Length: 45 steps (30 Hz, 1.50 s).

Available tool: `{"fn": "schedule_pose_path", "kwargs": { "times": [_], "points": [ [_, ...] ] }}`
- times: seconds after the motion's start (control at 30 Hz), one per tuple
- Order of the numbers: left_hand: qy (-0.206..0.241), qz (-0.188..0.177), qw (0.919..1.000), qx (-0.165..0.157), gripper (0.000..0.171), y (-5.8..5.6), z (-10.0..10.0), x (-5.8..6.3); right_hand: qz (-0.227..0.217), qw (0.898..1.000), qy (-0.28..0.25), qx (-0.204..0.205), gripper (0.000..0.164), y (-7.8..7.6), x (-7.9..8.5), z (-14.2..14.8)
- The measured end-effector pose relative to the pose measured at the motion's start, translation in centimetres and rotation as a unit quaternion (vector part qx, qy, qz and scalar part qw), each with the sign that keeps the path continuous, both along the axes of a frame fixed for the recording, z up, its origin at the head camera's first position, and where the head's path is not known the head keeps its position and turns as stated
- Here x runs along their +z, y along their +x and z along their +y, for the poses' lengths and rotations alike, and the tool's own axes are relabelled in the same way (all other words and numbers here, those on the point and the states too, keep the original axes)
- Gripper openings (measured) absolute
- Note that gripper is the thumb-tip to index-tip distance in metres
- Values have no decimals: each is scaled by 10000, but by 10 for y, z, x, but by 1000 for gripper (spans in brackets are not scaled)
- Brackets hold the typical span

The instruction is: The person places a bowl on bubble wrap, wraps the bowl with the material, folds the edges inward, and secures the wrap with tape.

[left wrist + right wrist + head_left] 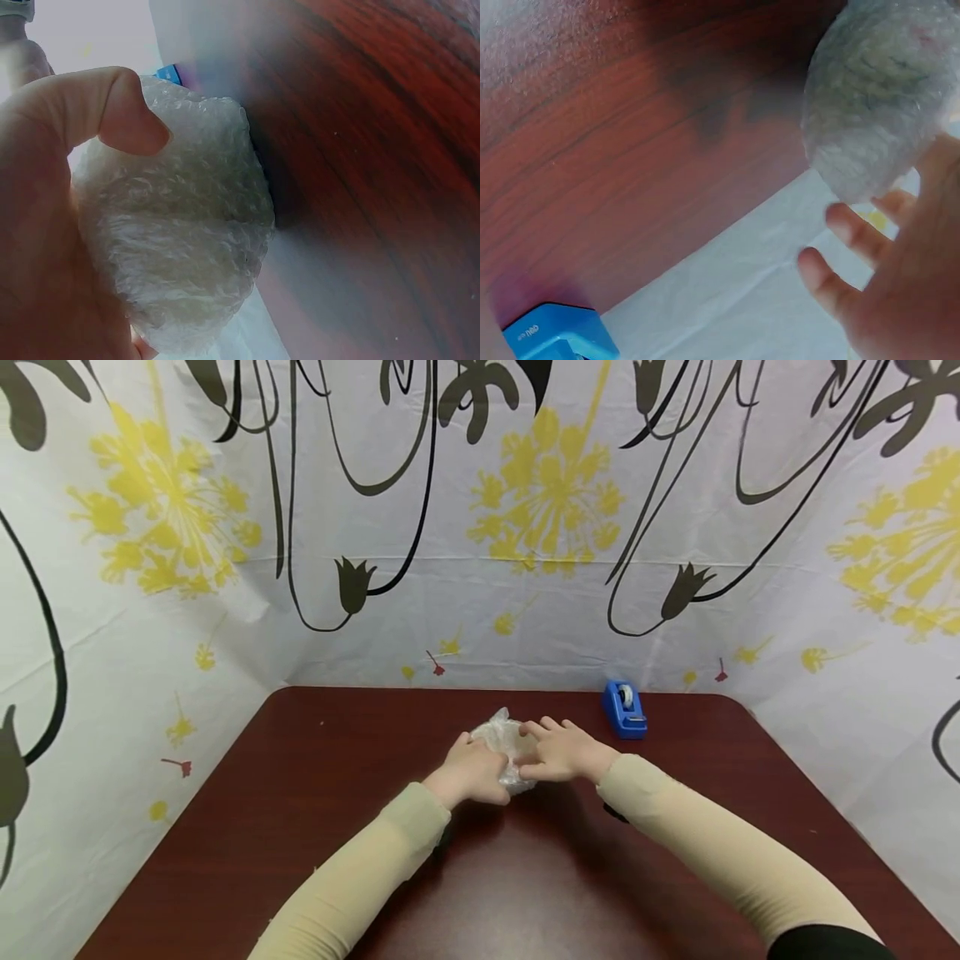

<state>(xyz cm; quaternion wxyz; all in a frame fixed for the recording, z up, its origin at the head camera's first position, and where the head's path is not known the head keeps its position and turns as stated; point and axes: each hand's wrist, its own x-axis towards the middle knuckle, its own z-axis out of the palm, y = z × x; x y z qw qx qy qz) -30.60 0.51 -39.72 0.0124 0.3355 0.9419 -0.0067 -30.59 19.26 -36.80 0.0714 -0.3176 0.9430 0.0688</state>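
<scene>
A rounded bundle of clear bubble wrap [501,737] is between my two hands over the far middle of the table; what is inside is hidden. My left hand [471,770] grips it from the left. In the left wrist view, the thumb [135,124] bends over the wrapped bundle [184,217], with the palm along its side. On the other side, my right hand [562,752] has its fingers spread. The right wrist view has these fingers [859,232] at the end of the bundle [885,97], some of them standing off it.
A blue tape dispenser [624,712] stands near the table's back edge, right of my right hand. The dark red-brown wooden table [360,735] ends at a white cloth [480,643] with yellow and grey flower prints, which hangs behind and on both sides.
</scene>
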Motion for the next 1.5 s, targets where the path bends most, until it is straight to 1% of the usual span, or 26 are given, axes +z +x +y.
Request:
{"fn": "schedule_pose_path", "kwargs": {
  "times": [0.07, 0.13, 0.2, 0.27, 0.43, 0.53, 0.67, 0.77, 0.9, 1.0, 1.1, 1.2, 1.3, 1.4, 1.5],
  "points": [
    [-35, -15, 10000, 13, 35, 1, 1, 0, -224, 9996, 102, -136, 53, 2, 1, 1],
    [-83, -18, 10000, 15, 37, 1, 2, 1, -335, 9988, 266, -220, 60, 4, 1, -1],
    [-127, -10, 9999, 15, 38, 2, 3, 2, -343, 9982, 403, -277, 68, 6, 1, -4],
    [-171, 2, 9998, 29, 37, 3, 3, 2, -262, 9982, 468, -268, 72, 7, 0, -7],
    [-199, -2, 9998, 55, 39, 7, 3, 4, -61, 9983, 494, -291, 66, 11, -2, -11],
    [-150, -97, 9998, 34, 38, 8, 2, 4, 2, 9970, 686, -350, 62, 12, -4, -14],
    [-193, -90, 9997, 125, 37, 7, -2, 5, 140, 9961, 832, -269, 62, 12, -6, -21],
    [-227, -33, 9995, 218, 35, 6, -4, 4, 111, 9978, 640, -167, 63, 9, -8, -22],
    [-158, -107, 9997, 131, 34, 5, -3, 0, -456, 9988, -30, -156, 57, 4, -13, -13],
    [-161, -124, 9998, 61, 36, 6, 0, -2, -867, 9941, -656, -1, 54, 0, -16, -3],
    [-216, -38, 9997, 104, 44, 6, 1, -1, -1085, 9877, -1101, 227, 58, -2, -13, 3],
    [-180, 51, 9997, 142, 53, 6, 3, 0, -1193, 9845, -1261, 256, 65, -2, -8, 6],
    [-86, 59, 9998, 152, 57, 7, 5, 1, -1190, 9841, -1297, 223, 66, 0, -3, 10],
    [-82, 18, 9997, 228, 60, 7, 7, 1, -1075, 9844, -1354, 328, 62, 1, -1, 12],
    [-84, -51, 9994, 322, 67, 9, 10, 0, -1038, 9835, -1438, 349, 57, 2, 1, 12]
  ]
}}
